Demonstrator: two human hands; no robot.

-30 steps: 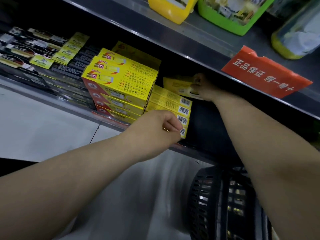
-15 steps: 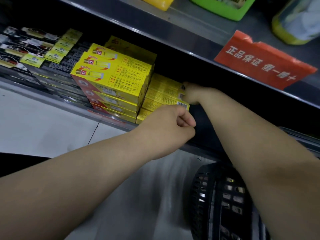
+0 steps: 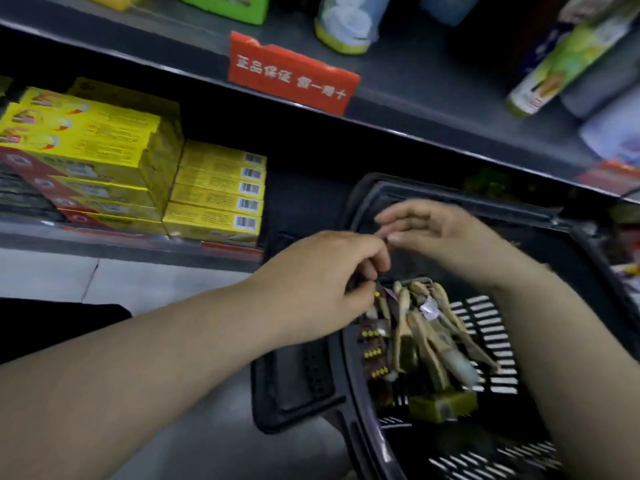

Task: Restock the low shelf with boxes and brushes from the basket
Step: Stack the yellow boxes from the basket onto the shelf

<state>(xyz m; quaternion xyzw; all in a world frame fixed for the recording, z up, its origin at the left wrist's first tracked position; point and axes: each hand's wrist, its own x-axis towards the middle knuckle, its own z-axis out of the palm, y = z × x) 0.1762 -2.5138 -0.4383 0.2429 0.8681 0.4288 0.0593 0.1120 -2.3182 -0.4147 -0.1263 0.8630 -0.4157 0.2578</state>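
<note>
Left hand (image 3: 322,285) pinching brushes (image 3: 420,327) over basket (image 3: 301,372), right hand (image 3: 440,233) open

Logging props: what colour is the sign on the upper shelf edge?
Red sign with white characters, head view.

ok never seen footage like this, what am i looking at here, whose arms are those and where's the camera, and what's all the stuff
There is no machine here: a person wears a camera on the head, so the single view looks forward and down along their own two bare arms. The left hand and right hand meet over a black plastic basket standing on the floor. The left hand's fingers are pinched at the top of a bundle of wooden-handled brushes that lies in the basket; the picture is too blurred to say whether it truly grips them. The right hand is open and holds nothing. To the left, yellow boxes are stacked on the low shelf. On the edge of the shelf above hangs a red sign.
</note>
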